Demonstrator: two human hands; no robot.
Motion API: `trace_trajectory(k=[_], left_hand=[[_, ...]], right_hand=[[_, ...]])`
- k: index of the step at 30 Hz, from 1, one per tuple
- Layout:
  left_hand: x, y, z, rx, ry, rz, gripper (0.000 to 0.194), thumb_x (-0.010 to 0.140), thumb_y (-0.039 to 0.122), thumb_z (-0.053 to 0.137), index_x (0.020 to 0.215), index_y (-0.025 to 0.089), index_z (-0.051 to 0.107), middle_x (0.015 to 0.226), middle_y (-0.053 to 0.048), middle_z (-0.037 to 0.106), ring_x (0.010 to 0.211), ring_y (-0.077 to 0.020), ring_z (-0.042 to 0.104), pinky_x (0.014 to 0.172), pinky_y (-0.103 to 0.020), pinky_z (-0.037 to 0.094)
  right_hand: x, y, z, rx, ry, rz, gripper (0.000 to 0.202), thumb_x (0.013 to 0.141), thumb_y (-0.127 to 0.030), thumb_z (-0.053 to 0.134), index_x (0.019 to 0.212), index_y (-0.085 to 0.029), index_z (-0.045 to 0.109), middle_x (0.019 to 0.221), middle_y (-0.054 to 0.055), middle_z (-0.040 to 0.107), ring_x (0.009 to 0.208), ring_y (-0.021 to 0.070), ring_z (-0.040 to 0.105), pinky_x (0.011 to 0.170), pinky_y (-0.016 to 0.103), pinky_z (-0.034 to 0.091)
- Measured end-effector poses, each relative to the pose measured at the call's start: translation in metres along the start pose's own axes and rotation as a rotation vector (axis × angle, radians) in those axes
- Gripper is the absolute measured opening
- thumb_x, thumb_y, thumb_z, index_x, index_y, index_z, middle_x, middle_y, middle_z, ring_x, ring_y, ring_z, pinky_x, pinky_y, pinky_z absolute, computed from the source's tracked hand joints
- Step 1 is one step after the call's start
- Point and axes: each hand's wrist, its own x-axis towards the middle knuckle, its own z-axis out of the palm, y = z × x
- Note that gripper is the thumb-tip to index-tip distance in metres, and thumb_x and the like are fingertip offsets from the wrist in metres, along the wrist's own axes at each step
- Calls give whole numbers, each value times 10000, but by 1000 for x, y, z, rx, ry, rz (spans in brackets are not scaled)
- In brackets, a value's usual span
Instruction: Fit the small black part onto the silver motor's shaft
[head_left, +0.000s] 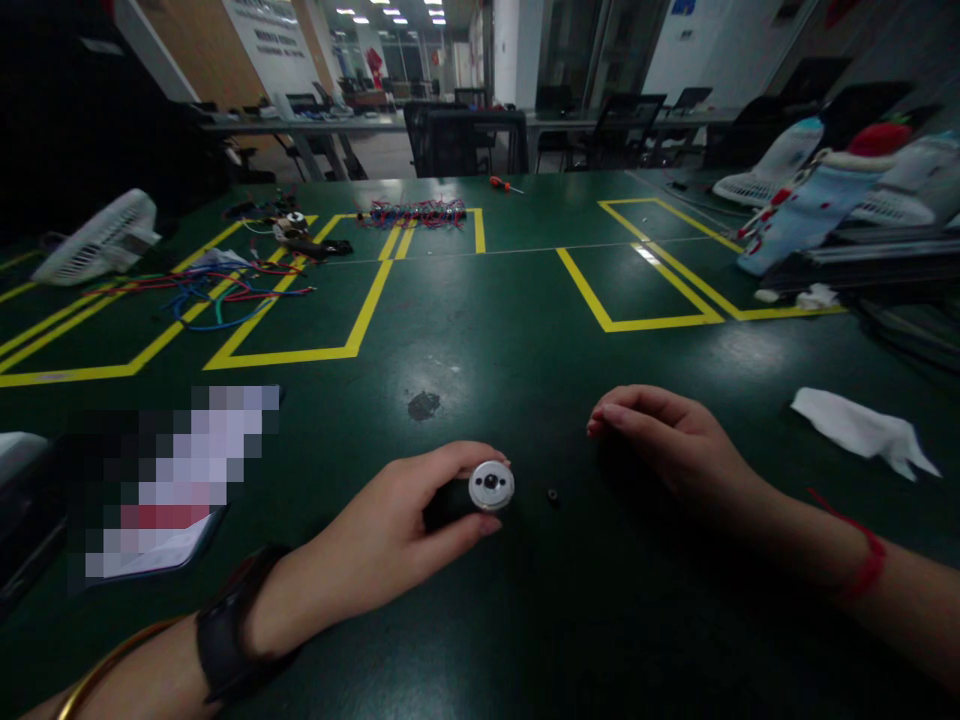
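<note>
Between the thumb and forefinger of my left hand (420, 525), a round silver metal part (492, 486) is gripped at the table's near middle. Its face is turned up, with a dark centre and a small dark hole on either side. A tiny black ring-like piece (553, 495) lies on the green table just right of it. Beyond that, my right hand (664, 430) hovers or rests with its fingers curled and thumb against them. Whatever its fingertips may hold is hidden.
A phone (187, 480) lies left, a crumpled white tissue (862, 430) right. Farther back are loose coloured wires (217, 295), a wired bundle (416, 213), an orange screwdriver (504, 185), a white fan (101, 238) and a blue plush-like item (810, 215). Yellow tape marks the green table (495, 340).
</note>
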Motion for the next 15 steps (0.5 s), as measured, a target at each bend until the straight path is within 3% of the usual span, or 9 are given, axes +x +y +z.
trace_trajectory(k=[7,12,15], left_hand=[[1,0,-1,-5,1,7,383,897,251,625,1266,279,522,1215,-19,629,1071,-211,616,925,-339,498],[1,0,0,-8,7,14,391,893,225,637,1257,303,516,1201,13,631,1063,-187,612,917,-306,483],[1,0,0,-19,1,17,377,893,224,636,1247,290,524,1186,6,638,1048,-192,616,901,-311,486]], right_hand=[[0,-1,0,-176,-11,-60,152,889,-371,630,916,-225,666,865,23,665,789,168,614,695,294,483],[-6,-9,7,-696,-321,-296,58,864,-216,620,870,-205,677,998,62,599,938,196,585,833,348,487],[-8,-9,12,-840,-364,-368,172,804,-207,682,976,-212,687,1095,82,569,1030,226,556,893,390,479]])
